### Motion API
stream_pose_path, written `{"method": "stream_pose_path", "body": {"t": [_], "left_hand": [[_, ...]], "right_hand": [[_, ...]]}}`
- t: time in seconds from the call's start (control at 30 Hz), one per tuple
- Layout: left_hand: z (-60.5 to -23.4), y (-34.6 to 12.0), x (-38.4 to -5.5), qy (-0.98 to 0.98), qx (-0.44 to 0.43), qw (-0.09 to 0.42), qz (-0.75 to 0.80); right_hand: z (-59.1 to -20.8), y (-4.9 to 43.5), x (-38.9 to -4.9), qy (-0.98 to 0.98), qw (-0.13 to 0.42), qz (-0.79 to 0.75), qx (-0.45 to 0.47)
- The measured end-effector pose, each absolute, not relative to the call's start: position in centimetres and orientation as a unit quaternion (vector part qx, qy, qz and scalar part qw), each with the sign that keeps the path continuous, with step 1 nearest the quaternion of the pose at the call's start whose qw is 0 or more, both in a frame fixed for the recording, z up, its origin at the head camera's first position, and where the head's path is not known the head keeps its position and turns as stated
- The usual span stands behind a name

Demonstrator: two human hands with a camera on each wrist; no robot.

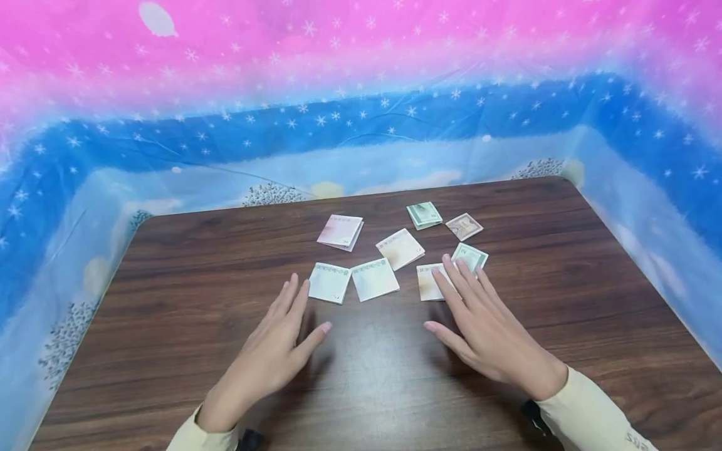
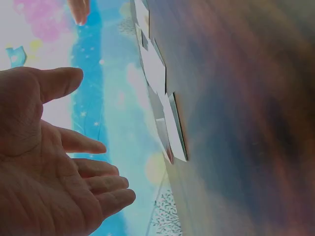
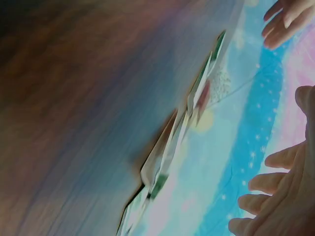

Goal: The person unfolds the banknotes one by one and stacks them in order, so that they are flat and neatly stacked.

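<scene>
Several folded banknotes lie scattered on a dark wooden table (image 1: 186, 288). My left hand (image 1: 271, 351) is held above the wood with straight fingers, its fingertips beside a pale green folded banknote (image 1: 329, 285). A second pale green banknote (image 1: 375, 280) lies to the right of that one. My right hand (image 1: 491, 332), fingers extended and spread, overlaps a tan folded banknote (image 1: 429, 285) and a small green banknote (image 1: 470, 254) in the head view, partly hiding both. Both wrist views show the palms, left hand (image 2: 59, 157) and right hand (image 3: 285, 187), holding nothing.
Farther back lie a pink folded banknote (image 1: 340, 230), a tan one (image 1: 399, 248), a dark green one (image 1: 424, 214) and a brown one (image 1: 464, 226). Beyond the table's back edge hangs a pink and blue cloth (image 1: 361, 106) with snowflakes, which also lines the sides.
</scene>
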State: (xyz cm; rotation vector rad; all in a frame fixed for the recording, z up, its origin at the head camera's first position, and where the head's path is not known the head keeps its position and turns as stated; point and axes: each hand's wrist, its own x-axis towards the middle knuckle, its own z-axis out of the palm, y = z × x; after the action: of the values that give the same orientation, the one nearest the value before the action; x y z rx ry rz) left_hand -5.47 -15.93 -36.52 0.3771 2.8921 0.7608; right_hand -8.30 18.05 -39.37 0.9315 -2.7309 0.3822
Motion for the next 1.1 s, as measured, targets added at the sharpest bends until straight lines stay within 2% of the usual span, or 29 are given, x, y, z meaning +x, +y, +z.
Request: {"method": "stream_pose_path", "body": {"t": [0.53,0.83,1.1], "left_hand": [[-37.3,-15.9,-13.2,0.958,0.129,0.059,0.251],[-38.3,-15.4,-16.5,0.958,0.115,0.073,0.252],[-38.9,-14.3,-18.6,0.959,0.114,0.081,0.246]], "right_hand": [[-38.4,14.2,-12.9,-0.911,-0.002,0.256,0.323],[-39.2,11.1,-17.5,-0.887,-0.067,0.341,0.305],[-40.0,8.5,-21.4,-0.850,-0.133,0.460,0.220]]}}
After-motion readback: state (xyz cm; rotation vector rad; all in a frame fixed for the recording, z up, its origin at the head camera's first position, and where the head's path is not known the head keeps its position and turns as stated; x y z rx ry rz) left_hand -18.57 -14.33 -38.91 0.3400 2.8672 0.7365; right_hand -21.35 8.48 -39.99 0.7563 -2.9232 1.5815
